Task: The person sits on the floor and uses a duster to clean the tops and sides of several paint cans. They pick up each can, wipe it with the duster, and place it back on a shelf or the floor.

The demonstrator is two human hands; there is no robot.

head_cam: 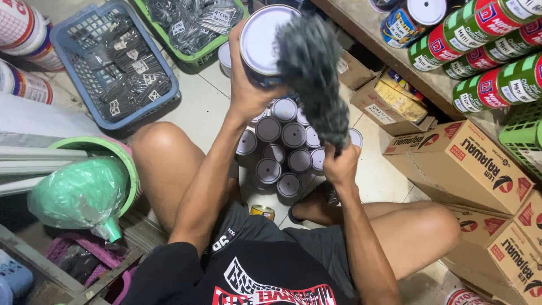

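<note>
the round tin point(261, 42) is being held up in the middle far part of the scene, tilted so its pale lid is facing the camera, above a cluster of small tins point(282, 155) standing on the floor point(197, 107) between the person's knees. the grey duster point(316, 73) is lying across the tin's right side, touching the lid; its long axis is running from the far top of the tin down and to the right toward the nearer hand. the left hand point(245, 85) is wrapping the tin from the left and below, its grip closed around the tin's body. the right hand point(339, 164) is sitting nearer and lower right, its grip closed tight on the duster's bottom end, so the tin lies up and to the left of it. a blue basket point(68, 39) and a green basket point(169, 39) of dark packets are sitting far left, cardboard boxes point(463, 164) are stacking up on the right, and cans are lying on a shelf point(406, 73) far right.
</note>
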